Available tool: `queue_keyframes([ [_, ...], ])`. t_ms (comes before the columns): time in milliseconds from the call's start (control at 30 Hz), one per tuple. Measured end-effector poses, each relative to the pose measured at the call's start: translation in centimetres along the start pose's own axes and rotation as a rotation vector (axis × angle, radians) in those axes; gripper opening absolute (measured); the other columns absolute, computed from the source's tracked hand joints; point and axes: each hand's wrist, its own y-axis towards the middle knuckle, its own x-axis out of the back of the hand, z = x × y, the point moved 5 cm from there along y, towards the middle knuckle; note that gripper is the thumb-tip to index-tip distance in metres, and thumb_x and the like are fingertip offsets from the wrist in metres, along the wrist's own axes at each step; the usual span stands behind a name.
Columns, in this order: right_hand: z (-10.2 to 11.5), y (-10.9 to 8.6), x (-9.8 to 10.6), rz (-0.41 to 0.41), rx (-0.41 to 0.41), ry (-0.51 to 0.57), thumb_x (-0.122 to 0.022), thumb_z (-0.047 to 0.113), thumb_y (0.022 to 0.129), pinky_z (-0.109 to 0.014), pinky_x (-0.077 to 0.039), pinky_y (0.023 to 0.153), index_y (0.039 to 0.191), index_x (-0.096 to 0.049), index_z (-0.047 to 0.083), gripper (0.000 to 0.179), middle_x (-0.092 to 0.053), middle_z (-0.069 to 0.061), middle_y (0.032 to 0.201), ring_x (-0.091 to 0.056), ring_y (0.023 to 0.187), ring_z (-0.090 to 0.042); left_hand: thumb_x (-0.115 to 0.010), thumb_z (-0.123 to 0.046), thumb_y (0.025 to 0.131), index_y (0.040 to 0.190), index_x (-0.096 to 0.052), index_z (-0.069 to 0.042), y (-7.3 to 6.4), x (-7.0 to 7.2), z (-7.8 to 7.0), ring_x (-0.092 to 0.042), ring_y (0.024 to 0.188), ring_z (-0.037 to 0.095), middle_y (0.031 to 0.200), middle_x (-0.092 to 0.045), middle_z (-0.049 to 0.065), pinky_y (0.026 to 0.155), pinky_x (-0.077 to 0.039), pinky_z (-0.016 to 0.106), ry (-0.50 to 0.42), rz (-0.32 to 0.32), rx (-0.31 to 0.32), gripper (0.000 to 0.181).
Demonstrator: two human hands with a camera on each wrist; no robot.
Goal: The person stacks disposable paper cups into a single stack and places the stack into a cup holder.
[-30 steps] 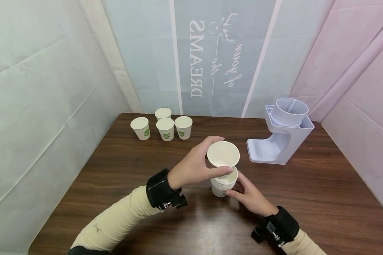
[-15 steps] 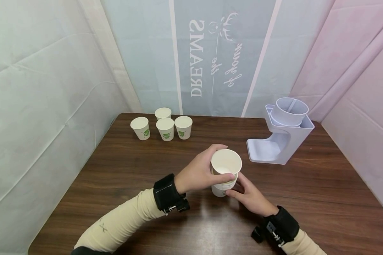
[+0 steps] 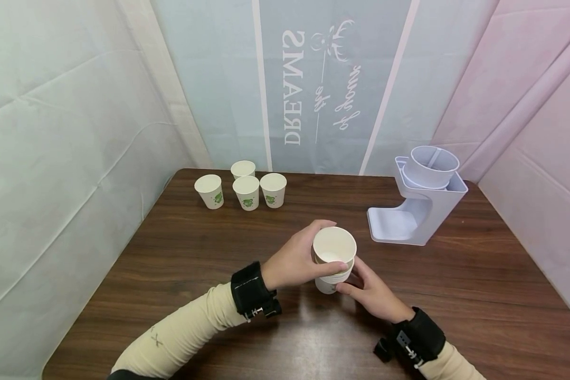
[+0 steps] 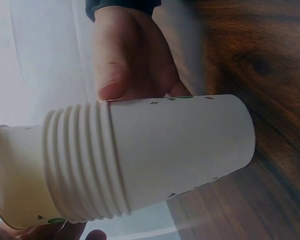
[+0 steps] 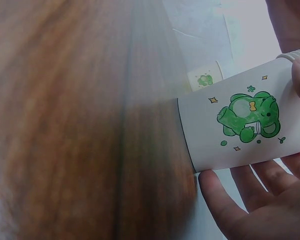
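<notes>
My left hand (image 3: 294, 258) grips a white paper cup (image 3: 334, 247) by its sides, thumb in front and fingers behind. That cup sits partly inside the top of a stack of nested paper cups (image 3: 325, 286), most of its wall showing above the stacked rims in the left wrist view. Around the upright stack, near its rims, my right hand (image 3: 375, 295) curls its thumb and fingers from the right. A green bear print marks the stack's lowest cup (image 5: 240, 120) in the right wrist view. The head view hides much of the stack behind the upper cup.
Several single paper cups (image 3: 246, 194) stand upright near the back left edge of the brown wooden table (image 3: 195, 248). At the back right is a pale lilac plastic stand (image 3: 427, 211) with a round cup-like top (image 3: 432, 169). Fabric curtains (image 3: 323, 105) enclose the table behind and at both sides.
My left hand has lowered its cup from above the stack down into its top, moving slightly towards me and right. My right hand and the stack have stayed in place.
</notes>
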Motion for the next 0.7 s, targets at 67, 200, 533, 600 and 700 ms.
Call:
queue_keyframes([
  [67, 0.0, 0.0, 0.0, 0.000, 0.002, -0.002, -0.063, 0.005, 0.100, -0.025, -0.051, 0.098, 0.160, -0.018, -0.001, 0.075, -0.031, -0.027, 0.157, -0.053, 0.127, -0.001, -0.086, -0.028, 0.083, 0.143, -0.048, -0.010, 0.0, -0.1, 0.2, -0.062, 0.109, 0.015, 0.128, -0.062, 0.006, 0.093, -0.052, 0.028, -0.002, 0.006, 0.000, 0.073],
  [200, 0.1, 0.0, 0.0, 0.006, 0.005, -0.004, -0.063, 0.005, 0.101, -0.024, -0.049, 0.099, 0.160, -0.017, -0.001, 0.076, -0.030, -0.028, 0.158, -0.051, 0.128, 0.000, -0.086, -0.027, 0.083, 0.144, -0.047, -0.009, -0.1, -0.4, 0.5, -0.063, 0.110, 0.018, 0.127, -0.062, 0.007, 0.094, -0.052, 0.031, -0.005, 0.013, -0.003, 0.074],
  [533, 0.1, 0.0, 0.1, 0.006, -0.011, -0.008, -0.063, 0.007, 0.101, -0.023, -0.049, 0.099, 0.161, -0.015, 0.000, 0.077, -0.027, -0.027, 0.159, -0.049, 0.129, 0.002, -0.086, -0.028, 0.083, 0.144, -0.048, -0.008, -0.1, -0.8, 0.9, -0.060, 0.113, 0.016, 0.131, -0.060, 0.007, 0.096, -0.051, 0.030, 0.023, 0.012, -0.005, 0.075],
  [600, 0.1, 0.0, 0.1, 0.001, -0.013, -0.011, -0.063, 0.008, 0.101, -0.023, -0.049, 0.099, 0.161, -0.015, 0.001, 0.077, -0.028, -0.027, 0.159, -0.049, 0.129, 0.002, -0.086, -0.028, 0.083, 0.144, -0.048, -0.008, -0.1, -0.9, 1.0, -0.060, 0.113, 0.016, 0.132, -0.060, 0.007, 0.096, -0.050, 0.029, 0.032, 0.012, -0.006, 0.075],
  [700, 0.0, -0.1, 0.1, -0.001, -0.015, -0.010, -0.063, 0.008, 0.101, -0.024, -0.050, 0.099, 0.161, -0.016, 0.002, 0.077, -0.029, -0.026, 0.159, -0.049, 0.129, 0.002, -0.087, -0.028, 0.083, 0.143, -0.049, -0.008, -0.2, -1.0, 1.2, -0.059, 0.113, 0.014, 0.132, -0.060, 0.006, 0.096, -0.050, 0.028, 0.039, 0.014, -0.009, 0.074],
])
